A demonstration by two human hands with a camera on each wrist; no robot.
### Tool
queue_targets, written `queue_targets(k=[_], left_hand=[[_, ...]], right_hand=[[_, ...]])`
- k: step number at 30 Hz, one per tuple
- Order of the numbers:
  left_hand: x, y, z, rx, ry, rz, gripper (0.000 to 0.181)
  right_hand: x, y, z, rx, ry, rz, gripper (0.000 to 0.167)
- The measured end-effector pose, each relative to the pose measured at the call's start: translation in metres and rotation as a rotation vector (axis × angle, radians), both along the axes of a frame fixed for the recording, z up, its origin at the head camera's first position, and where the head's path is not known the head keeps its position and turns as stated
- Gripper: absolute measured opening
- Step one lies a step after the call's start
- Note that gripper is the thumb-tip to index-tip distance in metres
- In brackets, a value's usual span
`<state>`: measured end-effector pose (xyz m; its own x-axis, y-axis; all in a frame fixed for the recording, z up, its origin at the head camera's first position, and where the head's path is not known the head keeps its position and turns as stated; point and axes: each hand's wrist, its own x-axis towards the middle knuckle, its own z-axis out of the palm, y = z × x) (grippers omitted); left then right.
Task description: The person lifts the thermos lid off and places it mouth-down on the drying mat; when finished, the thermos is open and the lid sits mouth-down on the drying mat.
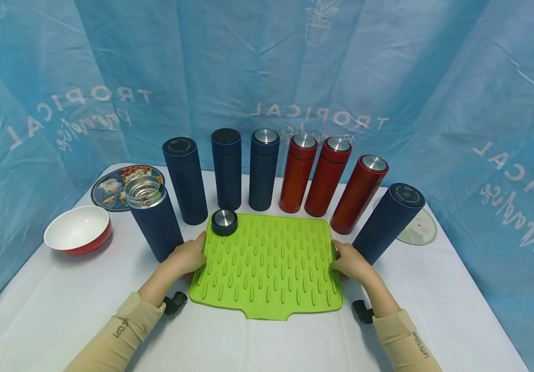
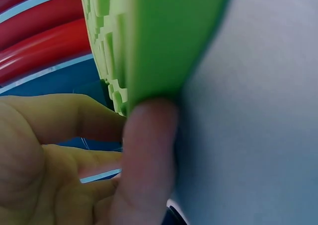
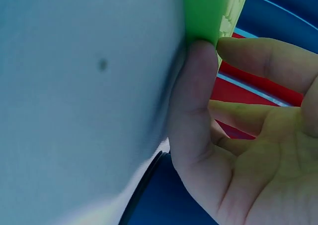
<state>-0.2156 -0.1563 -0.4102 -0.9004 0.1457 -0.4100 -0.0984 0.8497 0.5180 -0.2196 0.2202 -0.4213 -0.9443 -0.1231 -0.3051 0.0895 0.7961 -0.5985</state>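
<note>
A lime-green drying mat [image 1: 267,263] with raised oval ridges lies between both hands in the head view. My left hand [image 1: 186,258] pinches its left edge; the left wrist view shows the thumb [image 2: 149,140] against the rim. At the opposite edge my right hand [image 1: 351,261] pinches the mat between thumb [image 3: 196,96] and forefinger. On the mat's far left corner sits a dark bottle cap [image 1: 224,222] with a silver top. Beside the left hand stands a navy thermos bottle [image 1: 157,227] without its cap, its steel mouth showing. Another navy thermos [image 1: 383,227], capped, is next to the right hand.
Behind the mat stand several capped bottles in an arc, navy ones [image 1: 227,170] on the left and red ones [image 1: 298,175] on the right. A red-and-white bowl [image 1: 78,232] and a patterned round mat [image 1: 108,188] lie left. A pale round mat [image 1: 420,227] lies right.
</note>
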Motion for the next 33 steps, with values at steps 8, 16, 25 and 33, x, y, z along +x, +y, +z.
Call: queue_targets(k=[8,16,25,33], left_hand=[[0.002,0.01,0.015,-0.104,0.275,0.095,0.063],[-0.002,0.021,0.021,0.089,0.686,0.204,0.064],[-0.023,0.042,0.018,0.281,0.977,0.371,0.089],[-0.057,0.043,0.018,0.452,1.039,0.643,0.103]], right_hand=[[0.001,-0.001,-0.001,-0.073,-0.025,-0.039,0.071],[0.002,-0.001,-0.002,-0.075,-0.033,-0.052,0.069],[0.001,0.001,-0.003,-0.072,-0.033,-0.051,0.07],[0.0,0.001,-0.003,-0.065,-0.04,-0.055,0.069]])
